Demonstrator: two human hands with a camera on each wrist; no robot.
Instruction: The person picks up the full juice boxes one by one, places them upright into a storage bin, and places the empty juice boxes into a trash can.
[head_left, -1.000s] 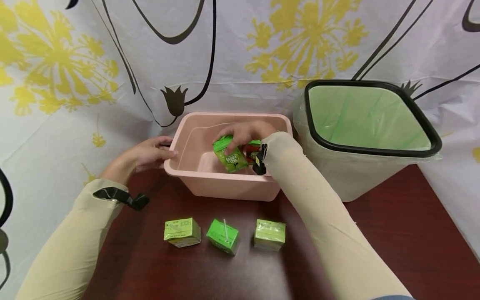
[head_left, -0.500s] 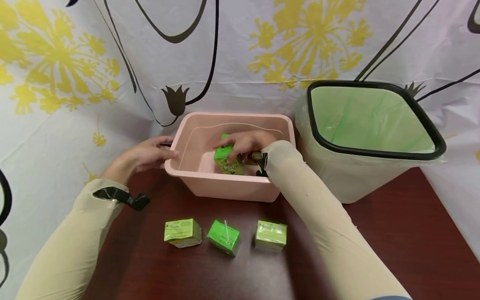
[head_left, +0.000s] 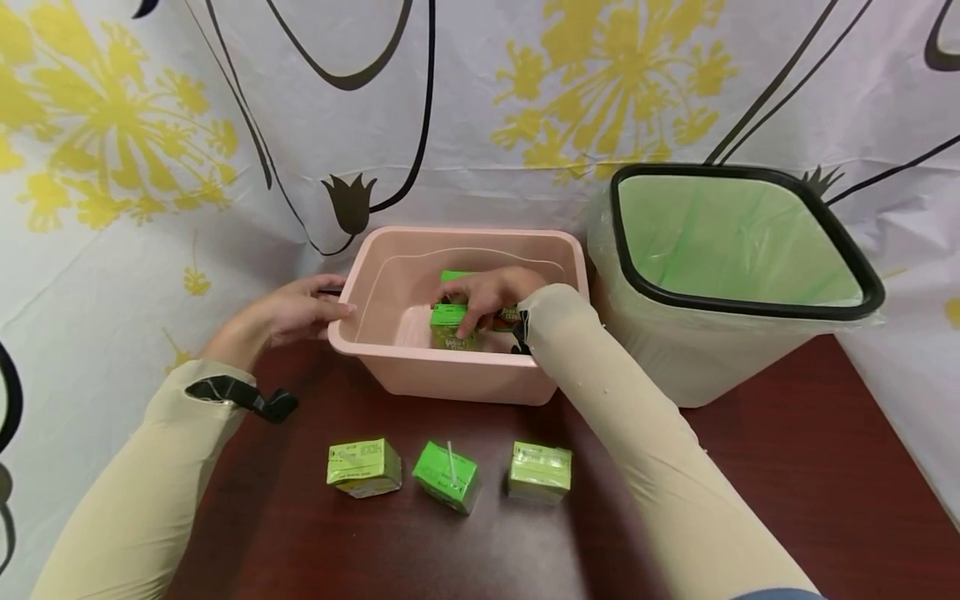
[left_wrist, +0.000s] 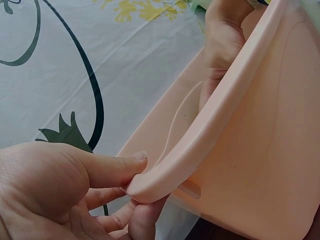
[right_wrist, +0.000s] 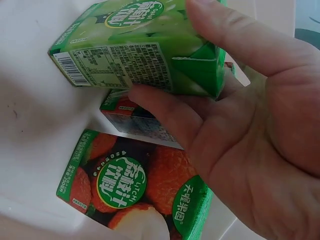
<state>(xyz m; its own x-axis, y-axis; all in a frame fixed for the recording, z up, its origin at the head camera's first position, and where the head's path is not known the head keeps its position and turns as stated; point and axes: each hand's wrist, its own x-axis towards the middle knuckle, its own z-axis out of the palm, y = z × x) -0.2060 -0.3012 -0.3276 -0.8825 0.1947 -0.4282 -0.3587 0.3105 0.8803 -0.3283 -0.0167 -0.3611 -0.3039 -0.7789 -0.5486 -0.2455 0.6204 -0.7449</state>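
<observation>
Pink plastic forms the rectangular tub (head_left: pixel 450 377), taken as clock centre. At its 9 o'clock rim, the left hand (head_left: pixel 300 310) pinches the lip, thumb above and fingers beneath, presumably to steady the tub. Inside it, well apart from the left, the right hand (head_left: pixel 491 292) grips a green, box-shaped grape juice carton (right_wrist: pixel 142 52), toward 6 o'clock; thumb and fingers on opposing faces probably give control beside the dark, red-printed lychee carton (right_wrist: pixel 160 160). Outside, on the dark red-brown table (head_left: pixel 337 542), stand a yellow-green boxy carton (head_left: pixel 363 467) at 7 o'clock, a bright green carton with a white straw (head_left: pixel 450 486) at 6, and a second yellow-green carton (head_left: pixel 540 471) at 5, spaced likely for separate access. The gripped unit shows grape artwork, a barcode, a folded green flap and square corners
</observation>
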